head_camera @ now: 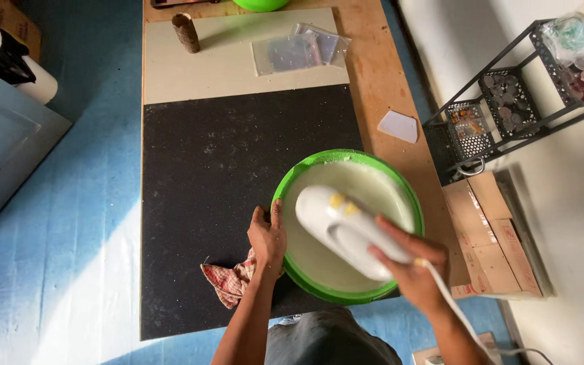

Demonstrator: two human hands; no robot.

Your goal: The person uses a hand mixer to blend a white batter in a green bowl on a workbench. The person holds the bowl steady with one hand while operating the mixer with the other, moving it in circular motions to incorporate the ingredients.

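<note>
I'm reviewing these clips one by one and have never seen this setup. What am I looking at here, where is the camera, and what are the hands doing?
There is no machine: a person works with bare hands, filmed by a camera on their head looking down. The left hand rests on the rim of a green bowl filled with pale batter. The right hand grips a white electric hand mixer over the bowl; its cord trails away below. The bowl stands on a black mat on a wooden table. A checked cloth lies beside the left hand. Farther away lie a cream board, clear plastic bags, a small wooden log and a white scraper.
</note>
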